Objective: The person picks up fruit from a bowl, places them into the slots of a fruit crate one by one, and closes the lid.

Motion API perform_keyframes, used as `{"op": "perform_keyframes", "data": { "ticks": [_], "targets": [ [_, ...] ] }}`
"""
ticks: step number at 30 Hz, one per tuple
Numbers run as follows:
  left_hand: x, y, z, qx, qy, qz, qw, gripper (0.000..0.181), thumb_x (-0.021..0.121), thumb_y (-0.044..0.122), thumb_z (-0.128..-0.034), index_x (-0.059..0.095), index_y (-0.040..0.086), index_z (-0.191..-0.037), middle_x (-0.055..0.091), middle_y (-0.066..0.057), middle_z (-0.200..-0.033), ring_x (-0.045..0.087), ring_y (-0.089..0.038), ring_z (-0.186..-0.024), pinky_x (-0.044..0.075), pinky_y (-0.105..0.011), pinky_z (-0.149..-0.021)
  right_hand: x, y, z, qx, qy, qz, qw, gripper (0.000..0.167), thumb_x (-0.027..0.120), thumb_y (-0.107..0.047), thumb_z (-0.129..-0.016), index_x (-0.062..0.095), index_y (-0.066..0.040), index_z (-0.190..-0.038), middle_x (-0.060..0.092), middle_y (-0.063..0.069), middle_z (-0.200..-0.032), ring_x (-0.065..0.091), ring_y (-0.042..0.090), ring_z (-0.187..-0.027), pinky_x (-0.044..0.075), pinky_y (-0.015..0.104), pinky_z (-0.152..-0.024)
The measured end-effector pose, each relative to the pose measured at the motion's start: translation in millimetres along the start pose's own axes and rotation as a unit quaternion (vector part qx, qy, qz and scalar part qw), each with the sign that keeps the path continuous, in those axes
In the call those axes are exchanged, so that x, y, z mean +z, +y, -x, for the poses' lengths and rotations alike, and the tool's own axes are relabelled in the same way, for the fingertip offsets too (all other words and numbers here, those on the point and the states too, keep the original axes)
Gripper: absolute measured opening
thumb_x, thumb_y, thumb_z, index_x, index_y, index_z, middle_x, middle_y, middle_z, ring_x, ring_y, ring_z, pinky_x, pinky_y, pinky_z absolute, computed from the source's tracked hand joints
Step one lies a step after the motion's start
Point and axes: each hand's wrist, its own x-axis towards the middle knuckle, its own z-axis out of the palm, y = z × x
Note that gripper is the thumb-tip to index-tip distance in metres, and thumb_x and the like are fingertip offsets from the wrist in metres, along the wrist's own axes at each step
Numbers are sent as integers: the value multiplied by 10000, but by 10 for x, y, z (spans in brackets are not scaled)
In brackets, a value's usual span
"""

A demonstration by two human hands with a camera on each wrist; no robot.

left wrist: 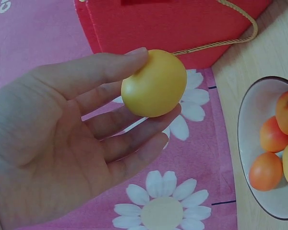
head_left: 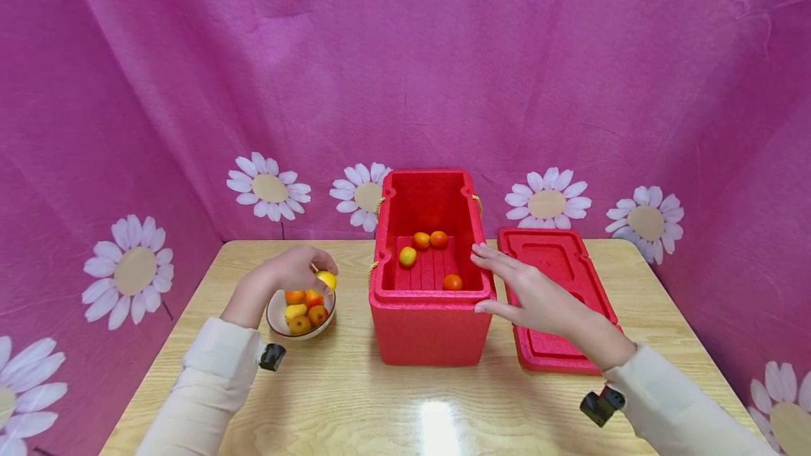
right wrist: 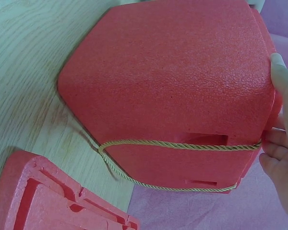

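My left hand is above a white bowl with a dark rim. Thumb and fingertips pinch a smooth yellow fruit, seen close in the left wrist view; its exact kind is unclear. Several orange, red and yellow fruits lie in the bowl. To the right stands a red foam box, uncovered, with several orange and yellow fruits on its floor. My right hand rests on the box's front right rim, fingers extended, thumb apart at the near corner.
A red foam lid lies on the wooden table, right of the box, partly behind my right arm. Yellow rope handles hang at the box's sides. A purple cloth with white flowers surrounds the table's back and sides.
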Motion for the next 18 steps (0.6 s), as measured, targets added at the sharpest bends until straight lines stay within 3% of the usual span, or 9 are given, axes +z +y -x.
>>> {"op": "perform_keyframes", "data": {
  "ticks": [12, 18],
  "targets": [
    [-28, 99, 54, -68, 71, 149, 9998, 311, 696, 73, -809, 670, 69, -1119, 679, -103, -1130, 601, -212, -941, 519, -421, -939, -2, 3, 1, 24, -24, -16, 10000, 799, 725, -481, -796, 439, -98, -1436, 413, 90, -1521, 394, 298, -1407, 479, 445, -1016],
    [-73, 159, 74, -152, -32, 126, 9998, 293, 695, 84, -817, 665, 77, -1108, 673, -112, -1148, 608, -229, -973, 502, -448, -967, -2, 0, 1, 33, -13, 4, 10000, 795, 733, -463, -795, 437, -99, -1437, 412, 93, -1521, 394, 300, -1406, 471, 454, -1024]
  ]
}}
